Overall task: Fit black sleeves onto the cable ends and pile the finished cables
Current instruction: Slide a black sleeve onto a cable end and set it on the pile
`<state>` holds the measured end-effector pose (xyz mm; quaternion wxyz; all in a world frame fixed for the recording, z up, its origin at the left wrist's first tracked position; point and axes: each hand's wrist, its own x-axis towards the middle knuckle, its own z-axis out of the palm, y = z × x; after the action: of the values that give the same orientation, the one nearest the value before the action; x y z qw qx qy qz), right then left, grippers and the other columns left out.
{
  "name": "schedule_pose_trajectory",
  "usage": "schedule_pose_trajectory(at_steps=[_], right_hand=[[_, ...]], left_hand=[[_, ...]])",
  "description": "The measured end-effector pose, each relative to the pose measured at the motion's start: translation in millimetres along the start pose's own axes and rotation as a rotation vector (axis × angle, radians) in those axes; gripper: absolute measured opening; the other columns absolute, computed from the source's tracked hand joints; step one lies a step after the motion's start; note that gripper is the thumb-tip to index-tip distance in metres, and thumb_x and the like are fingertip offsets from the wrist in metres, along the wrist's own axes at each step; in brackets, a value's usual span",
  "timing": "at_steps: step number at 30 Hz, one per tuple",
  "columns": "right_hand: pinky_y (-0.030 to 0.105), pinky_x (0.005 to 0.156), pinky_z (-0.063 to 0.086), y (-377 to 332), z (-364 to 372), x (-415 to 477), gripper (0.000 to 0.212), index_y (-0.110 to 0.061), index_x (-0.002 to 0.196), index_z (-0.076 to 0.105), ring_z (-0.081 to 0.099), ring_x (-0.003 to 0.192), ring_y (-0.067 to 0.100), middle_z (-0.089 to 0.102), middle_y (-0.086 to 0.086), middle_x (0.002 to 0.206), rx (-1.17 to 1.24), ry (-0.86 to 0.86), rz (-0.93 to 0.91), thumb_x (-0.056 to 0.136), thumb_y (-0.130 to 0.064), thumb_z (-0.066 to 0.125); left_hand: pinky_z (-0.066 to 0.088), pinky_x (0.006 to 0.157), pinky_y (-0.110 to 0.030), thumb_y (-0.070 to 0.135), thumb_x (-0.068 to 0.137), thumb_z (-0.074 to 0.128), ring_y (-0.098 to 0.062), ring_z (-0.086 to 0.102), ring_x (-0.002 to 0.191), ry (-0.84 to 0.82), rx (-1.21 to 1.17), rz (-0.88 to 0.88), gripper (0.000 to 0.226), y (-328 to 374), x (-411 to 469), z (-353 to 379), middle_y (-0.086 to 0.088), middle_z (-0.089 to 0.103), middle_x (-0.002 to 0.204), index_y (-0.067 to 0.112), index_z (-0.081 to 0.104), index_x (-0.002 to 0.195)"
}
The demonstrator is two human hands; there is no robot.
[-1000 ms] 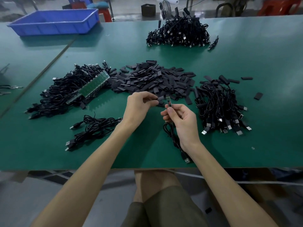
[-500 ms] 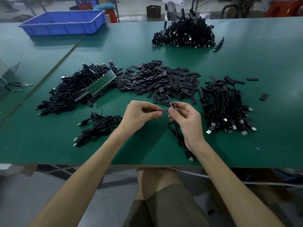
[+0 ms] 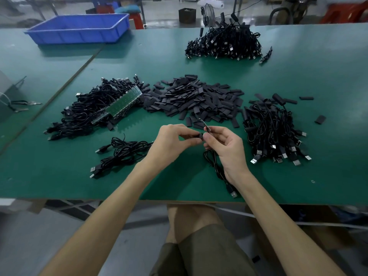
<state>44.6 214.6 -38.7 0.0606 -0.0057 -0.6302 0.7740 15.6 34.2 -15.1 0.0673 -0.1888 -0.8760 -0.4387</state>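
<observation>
No legible text, labels or numbers anywhere. Green board strips (image 3: 123, 102) on the left cable pile (image 3: 85, 116): any markings are too small to read. Blue bin (image 3: 79, 34), far left: wall shows no readable label. Right cable pile (image 3: 272, 132): nothing legible on the plugs.

Olive-green shorts (image 3: 209, 253) end above a bare knee (image 3: 191, 220).
</observation>
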Motion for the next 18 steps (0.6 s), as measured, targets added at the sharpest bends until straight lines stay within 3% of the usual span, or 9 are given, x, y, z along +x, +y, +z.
schedule_pose_trajectory(at_steps=[2, 5, 9, 13, 18], right_hand=[[0.025, 0.073, 0.057, -1, 0, -1, 0.013, -0.008, 0.109, 0.070, 0.069, 0.073, 0.013, 0.077, 0.005, 0.086, 0.001, 0.008, 0.001, 0.099, -0.015, 0.069], [0.027, 0.071, 0.057, -2, 0, -1, 0.021, -0.006, 0.105, 0.070, 0.067, 0.071, 0.016, 0.077, 0.008, 0.085, -0.013, 0.022, -0.002, 0.107, -0.021, 0.057], [0.024, 0.069, 0.056, -2, -1, -2, 0.011, -0.003, 0.107, 0.072, 0.067, 0.069, 0.015, 0.077, 0.008, 0.082, -0.019, 0.002, -0.011, 0.101, -0.008, 0.064], [0.021, 0.070, 0.055, -4, 0, -3, 0.006, -0.006, 0.100, 0.074, 0.067, 0.071, 0.011, 0.075, 0.004, 0.077, -0.022, -0.008, -0.016, 0.097, -0.005, 0.069], [0.018, 0.070, 0.052, -5, 1, -3, 0.010, -0.011, 0.092, 0.074, 0.064, 0.069, 0.006, 0.071, -0.004, 0.072, -0.069, 0.001, -0.041, 0.095, -0.003, 0.069]], left_hand=[[0.044, 0.069, -0.008, 0.029, 0.084, 0.082, 0.002, 0.067, 0.078, 0.029, -0.007, -0.015, 0.017, -2, 0, -1, 0.018, 0.072, 0.084, 0.023, 0.082, 0.099], [0.054, 0.065, -0.016, 0.022, 0.083, 0.083, -0.004, 0.068, 0.070, 0.041, -0.090, -0.074, 0.016, -3, -2, -1, 0.015, 0.072, 0.081, 0.020, 0.082, 0.099], [0.051, 0.064, -0.013, 0.019, 0.084, 0.082, -0.002, 0.067, 0.065, 0.067, -0.057, -0.059, 0.017, -3, -4, -3, 0.016, 0.072, 0.082, 0.021, 0.081, 0.101], [0.045, 0.070, -0.012, 0.019, 0.088, 0.078, 0.001, 0.060, 0.069, 0.093, 0.127, 0.077, 0.016, 0, -7, -10, 0.010, 0.070, 0.088, 0.016, 0.081, 0.103], [0.054, 0.077, -0.033, 0.018, 0.091, 0.075, -0.017, 0.064, 0.078, 0.129, 0.276, 0.195, 0.017, 3, -13, -16, 0.000, 0.070, 0.094, 0.011, 0.080, 0.105]])
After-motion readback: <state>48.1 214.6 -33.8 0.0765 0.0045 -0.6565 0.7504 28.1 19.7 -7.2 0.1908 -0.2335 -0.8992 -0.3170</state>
